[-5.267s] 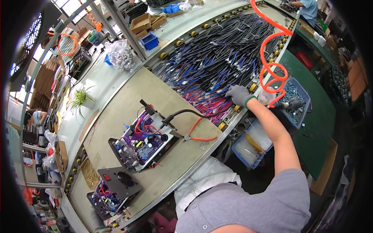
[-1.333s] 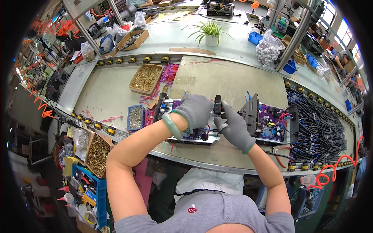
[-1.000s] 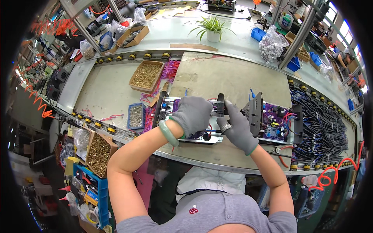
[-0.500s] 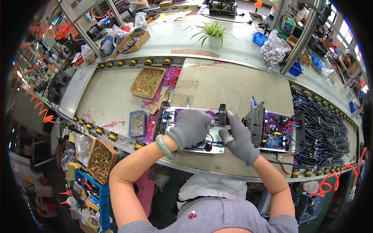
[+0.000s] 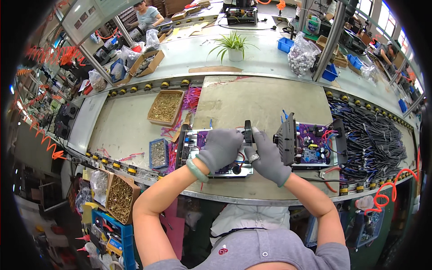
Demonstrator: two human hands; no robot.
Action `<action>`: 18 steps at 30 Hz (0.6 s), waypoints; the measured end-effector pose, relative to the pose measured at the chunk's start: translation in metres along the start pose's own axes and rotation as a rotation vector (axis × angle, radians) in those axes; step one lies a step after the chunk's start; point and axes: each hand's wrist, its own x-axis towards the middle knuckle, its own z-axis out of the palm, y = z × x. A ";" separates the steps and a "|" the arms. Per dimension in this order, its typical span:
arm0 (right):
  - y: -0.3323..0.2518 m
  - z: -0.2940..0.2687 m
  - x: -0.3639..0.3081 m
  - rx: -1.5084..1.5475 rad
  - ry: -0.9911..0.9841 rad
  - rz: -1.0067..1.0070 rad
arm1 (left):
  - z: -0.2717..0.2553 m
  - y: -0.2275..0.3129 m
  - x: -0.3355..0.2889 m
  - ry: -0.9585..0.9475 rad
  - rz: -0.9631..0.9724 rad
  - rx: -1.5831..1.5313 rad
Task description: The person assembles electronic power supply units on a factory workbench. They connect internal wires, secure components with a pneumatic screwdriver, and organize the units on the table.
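Head view: on the near surface (image 5: 265,92), an open-topped device (image 5: 245,172) with a purple circuit board is set just in front of the person, and its right part is attended by both grey-gloved hands. The left hand (image 5: 221,148) is laid over the board, its fingers curled downward just beside an upright black piece (image 5: 248,131) at the device's right end; whether anything is gripped under them cannot be told. By the right hand (image 5: 268,158), the right side of the black piece is met with an extended index finger, the thumb being held lower and apart; how firmly it is pressed cannot be told. A green bracelet (image 5: 197,170) is worn on the left wrist. To the right, a second device (image 5: 315,146) with a black vented panel (image 5: 286,140) is placed near the first, and farther right black cables (image 5: 373,132) are heaped. To the left, a blue tub (image 5: 167,156) of small silvery parts is seen, with a box (image 5: 159,122) of brass-coloured parts set farther back. On the far surface (image 5: 193,49), a potted plant (image 5: 234,48) is placed.
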 end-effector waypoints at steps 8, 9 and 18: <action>-0.016 -0.045 0.011 0.097 0.068 -0.133 | -0.048 0.015 -0.017 0.057 -0.171 -0.309; -0.029 -0.048 0.019 0.118 0.167 -0.242 | -0.056 0.020 -0.013 -0.026 -0.201 -0.361; -0.018 -0.043 0.028 -0.105 0.081 -0.236 | -0.036 0.013 -0.017 0.127 -0.224 -0.875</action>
